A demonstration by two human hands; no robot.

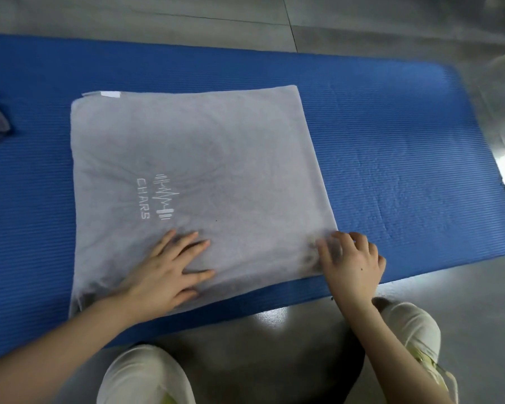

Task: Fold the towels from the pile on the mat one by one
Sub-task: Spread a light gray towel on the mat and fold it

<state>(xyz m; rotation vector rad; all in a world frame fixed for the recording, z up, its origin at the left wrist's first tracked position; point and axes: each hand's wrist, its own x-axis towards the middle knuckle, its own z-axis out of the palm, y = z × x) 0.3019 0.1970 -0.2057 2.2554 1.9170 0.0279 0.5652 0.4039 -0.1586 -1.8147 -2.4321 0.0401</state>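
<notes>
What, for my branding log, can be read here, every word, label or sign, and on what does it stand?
"CHARS" (possibly "CHIARS"; the letters are soft): white lettering running sideways on the grey towel, beside a white waveform logo.
White tag at the towel's far edge: no print can be read.
Blue mat: no text seen.

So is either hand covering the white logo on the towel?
No, the logo shows whole: the left hand lies flat below it, the right hand at the towel corner.
</notes>
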